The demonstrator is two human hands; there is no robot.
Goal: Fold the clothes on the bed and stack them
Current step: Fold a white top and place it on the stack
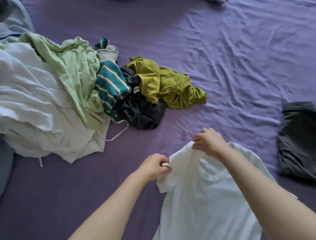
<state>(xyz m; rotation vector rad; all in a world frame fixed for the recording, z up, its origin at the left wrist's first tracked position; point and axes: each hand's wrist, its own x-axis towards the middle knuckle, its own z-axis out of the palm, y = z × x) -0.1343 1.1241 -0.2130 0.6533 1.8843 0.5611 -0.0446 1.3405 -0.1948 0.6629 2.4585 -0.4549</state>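
A white T-shirt (205, 197) hangs in front of me over the purple bed sheet (222, 60). My left hand (154, 167) pinches the shirt's left shoulder edge. My right hand (208, 141) pinches the fabric near the collar, higher and farther from me. A folded dark grey garment (298, 140) lies on the sheet at the right edge. The unfolded pile sits at the left: an olive-green shirt (167, 84), a dark grey piece (142, 113), a teal striped piece (109, 85), a light green garment (71, 65) and white garments (34, 111).
A pale blue pillow or blanket (15, 20) lies at the far left corner. A dark item (217, 1) peeks in at the top edge. A white drawstring (119, 131) trails from the pile onto the sheet.
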